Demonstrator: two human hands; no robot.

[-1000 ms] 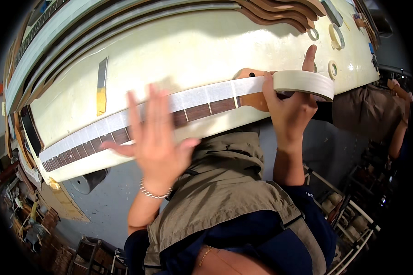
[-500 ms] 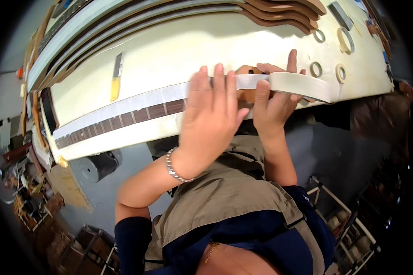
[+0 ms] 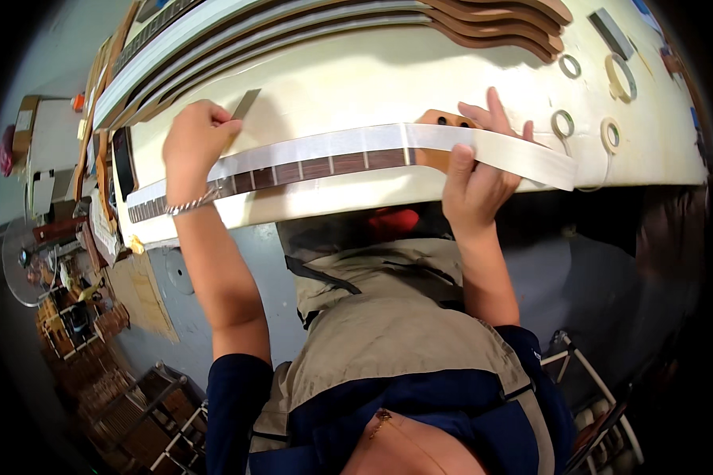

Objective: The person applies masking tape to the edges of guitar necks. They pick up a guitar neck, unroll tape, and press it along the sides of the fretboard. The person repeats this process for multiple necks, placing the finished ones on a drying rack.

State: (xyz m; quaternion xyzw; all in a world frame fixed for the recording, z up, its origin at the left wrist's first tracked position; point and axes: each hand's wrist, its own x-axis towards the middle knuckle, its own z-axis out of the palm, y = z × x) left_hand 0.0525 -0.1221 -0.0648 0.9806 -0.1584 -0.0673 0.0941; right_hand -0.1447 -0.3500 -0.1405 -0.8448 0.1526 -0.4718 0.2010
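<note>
A guitar neck lies along the table's near edge, its dark fretboard partly covered by a long strip of white masking tape. At the headstock end, my right hand holds the wide tape roll, thumb on the near face and other fingers behind and spread. The strip still runs into the roll. My left hand is closed around the handle of a flat-bladed tool just beyond the neck. Its grey blade points up and away; my fingers hide the yellow handle.
Several more necks lie side by side at the back. Small tape rolls and a grey block sit at the right. A dark flat object rests by the neck's left end. Racks stand below on the floor.
My left hand has left the tape strip, moved left and taken hold of the yellow-handled blade tool. My right hand stays on the tape roll. The view has shifted slightly.
</note>
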